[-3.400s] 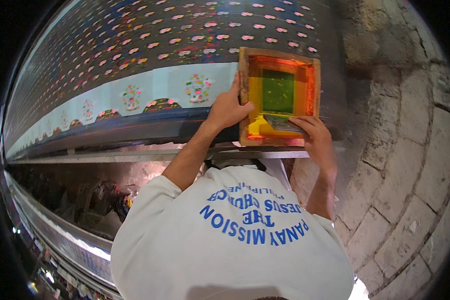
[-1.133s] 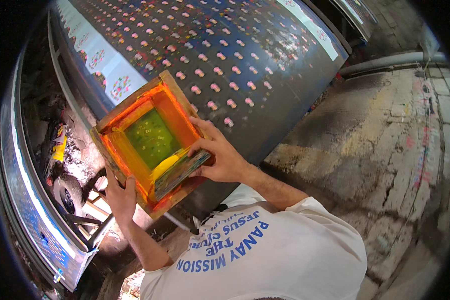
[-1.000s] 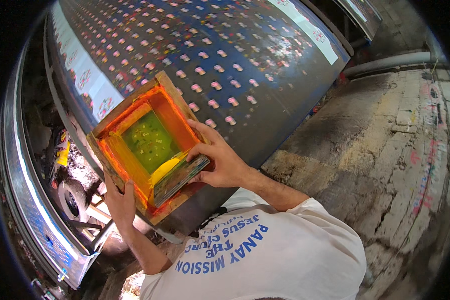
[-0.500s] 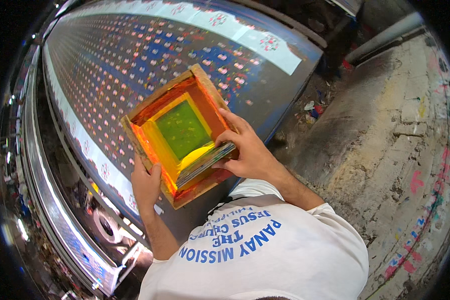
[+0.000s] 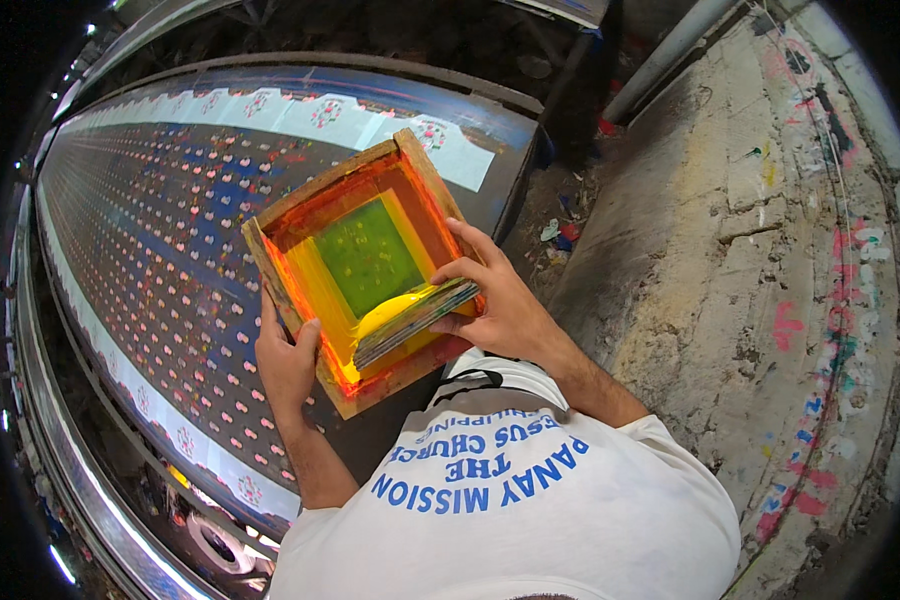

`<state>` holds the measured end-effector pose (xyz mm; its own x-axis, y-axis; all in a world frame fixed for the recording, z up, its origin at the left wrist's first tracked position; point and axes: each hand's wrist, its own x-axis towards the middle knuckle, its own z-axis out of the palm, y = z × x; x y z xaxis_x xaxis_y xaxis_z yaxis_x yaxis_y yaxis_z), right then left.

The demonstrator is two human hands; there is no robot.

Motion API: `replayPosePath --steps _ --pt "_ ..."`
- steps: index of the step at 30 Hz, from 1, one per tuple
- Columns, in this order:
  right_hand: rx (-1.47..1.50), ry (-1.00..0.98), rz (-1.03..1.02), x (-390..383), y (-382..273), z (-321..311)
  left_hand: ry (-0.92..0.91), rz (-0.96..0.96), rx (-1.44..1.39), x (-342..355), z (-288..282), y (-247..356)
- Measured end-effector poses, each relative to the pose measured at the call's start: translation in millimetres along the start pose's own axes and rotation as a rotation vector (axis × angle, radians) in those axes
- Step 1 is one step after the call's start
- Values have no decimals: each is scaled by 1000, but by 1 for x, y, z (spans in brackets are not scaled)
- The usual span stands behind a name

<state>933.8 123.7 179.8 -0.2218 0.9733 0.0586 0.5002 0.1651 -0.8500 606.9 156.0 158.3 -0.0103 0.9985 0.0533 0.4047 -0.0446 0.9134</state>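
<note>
I hold a paint-smeared wooden screen frame point(image 5: 322, 177) tilted above the printing table, with orange and yellow inner sides and a green square mesh point(image 5: 365, 255). My left hand point(image 5: 288, 362) grips its left side. My right hand point(image 5: 498, 305) is closed round the right side and also pinches a flat squeegee point(image 5: 415, 327) lying inside across the lower end. A thick pool of yellow ink point(image 5: 390, 308) sits along the squeegee. The fingertips of both hands are partly hidden by the frame.
The long dark table point(image 5: 150, 250) carries rows of small pink prints and pale strips with floral designs point(image 5: 327, 113) along both edges. A cracked, paint-stained concrete walkway point(image 5: 680, 300) runs at the right, beside a pipe point(image 5: 670, 65). A white ring-shaped object point(image 5: 220, 540) lies beneath the table at lower left.
The frame has been lifted from the table edge and turned at an angle, my hands gripping it. My view has swung round, so the table now stretches away to the upper left.
</note>
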Motion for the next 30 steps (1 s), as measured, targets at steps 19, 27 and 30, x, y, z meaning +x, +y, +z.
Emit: replayPosePath --steps 19,27,30 --pt "-13 -16 20 126 162 -172 -121 -141 224 215 194 61" --pt "20 23 71 176 234 -272 -127 -73 274 302 296 100" --pt "-15 -42 -6 198 248 -296 -123 -73 275 317 315 97"
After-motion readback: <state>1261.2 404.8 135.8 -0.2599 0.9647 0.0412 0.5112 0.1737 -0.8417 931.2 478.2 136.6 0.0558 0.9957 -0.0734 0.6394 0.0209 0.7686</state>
